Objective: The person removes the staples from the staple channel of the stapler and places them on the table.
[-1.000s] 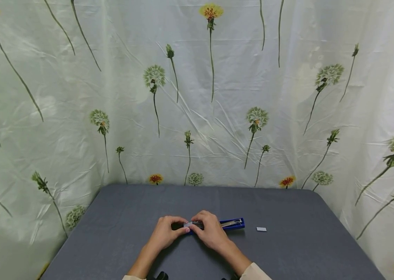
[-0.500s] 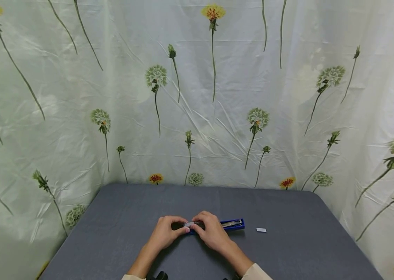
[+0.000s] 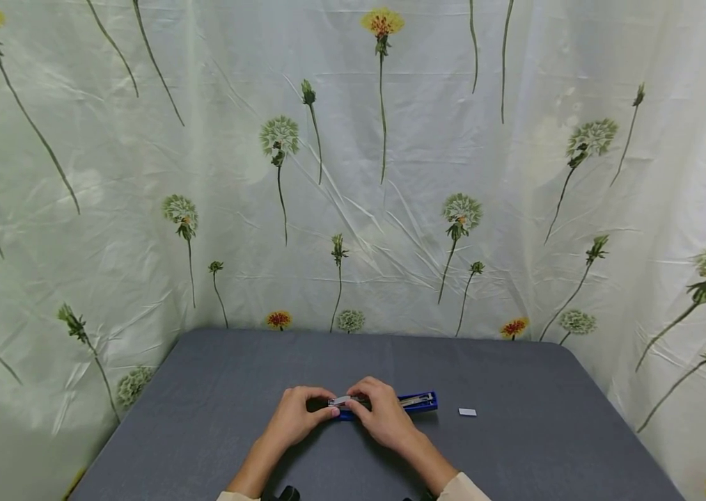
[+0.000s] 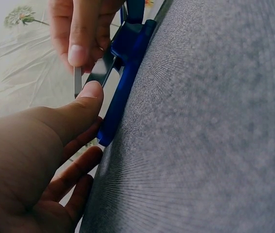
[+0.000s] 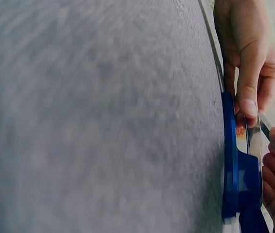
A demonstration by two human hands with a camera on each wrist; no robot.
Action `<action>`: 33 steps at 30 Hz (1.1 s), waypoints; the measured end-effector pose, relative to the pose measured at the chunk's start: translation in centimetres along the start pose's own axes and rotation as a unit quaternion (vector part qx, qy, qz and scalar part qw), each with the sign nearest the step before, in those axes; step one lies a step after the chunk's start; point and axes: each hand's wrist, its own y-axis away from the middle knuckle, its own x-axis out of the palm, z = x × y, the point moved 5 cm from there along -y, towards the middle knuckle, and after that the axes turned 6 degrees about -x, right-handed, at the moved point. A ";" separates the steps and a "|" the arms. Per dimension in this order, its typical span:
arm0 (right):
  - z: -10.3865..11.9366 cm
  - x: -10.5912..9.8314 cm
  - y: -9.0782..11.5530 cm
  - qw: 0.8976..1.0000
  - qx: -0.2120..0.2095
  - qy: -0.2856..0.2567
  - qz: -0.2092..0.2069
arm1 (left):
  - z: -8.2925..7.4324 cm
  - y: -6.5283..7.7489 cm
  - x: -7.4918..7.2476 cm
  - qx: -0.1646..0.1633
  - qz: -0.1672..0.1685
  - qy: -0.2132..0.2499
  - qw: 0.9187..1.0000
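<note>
A blue stapler (image 3: 418, 402) lies opened on the table, its top part swung back to the right and its metal magazine (image 4: 103, 68) bared. My left hand (image 3: 296, 416) grips the magazine's left end between thumb and fingers. Pinched in my right hand (image 3: 384, 416) is a short strip of staples (image 4: 77, 81), tilted just above the magazine. Its lower end is close to the left thumb (image 5: 249, 108); whether it touches the magazine I cannot tell. The hands cover the stapler's middle in the head view.
A small whitish strip (image 3: 467, 412) lies on the table right of the stapler, apparently more staples. The table (image 3: 516, 452) has a dark grey cloth. Behind it hangs a pale curtain (image 3: 234, 174) with printed dandelions.
My right hand has shifted slightly right, and the strip it pinches sits a little higher and more tilted over the magazine. The left hand keeps its place.
</note>
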 end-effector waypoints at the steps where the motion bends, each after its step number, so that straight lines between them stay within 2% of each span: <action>1: -0.1 -0.1 0.0 1.000 0.002 0.000 0.000 | 0.0 0.0 0.0 0.000 -0.001 0.000 1.000; 18: -0.8 -1.7 0.6 1.000 0.011 -0.004 0.000 | 0.0 -0.1 -0.1 -0.003 0.005 0.004 1.000; 33: -1.2 -3.6 1.3 0.999 0.009 0.005 -0.036 | 0.1 -0.1 0.1 -0.005 0.002 0.006 1.000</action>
